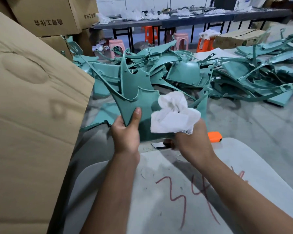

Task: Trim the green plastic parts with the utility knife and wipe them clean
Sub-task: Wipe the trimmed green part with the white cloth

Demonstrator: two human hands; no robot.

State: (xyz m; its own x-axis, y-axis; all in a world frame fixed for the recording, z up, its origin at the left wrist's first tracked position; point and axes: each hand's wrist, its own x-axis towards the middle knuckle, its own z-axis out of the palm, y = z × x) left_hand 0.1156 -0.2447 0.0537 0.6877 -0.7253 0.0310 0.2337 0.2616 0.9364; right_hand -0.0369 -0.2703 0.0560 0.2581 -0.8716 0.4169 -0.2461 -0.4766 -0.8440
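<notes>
My left hand grips the lower left corner of a green plastic part, thumb on its face, holding it upright over the white table. My right hand holds a bunched white cloth against the part's lower right face. Under the right hand a dark blade tip of the utility knife sticks out to the left, and its orange body shows to the right of the hand. Whether the right hand also holds the knife is hidden.
A large heap of green plastic parts covers the floor ahead and to the right. Cardboard boxes stand close at the left. The white table bears red marker writing. Stools and a long bench stand at the back.
</notes>
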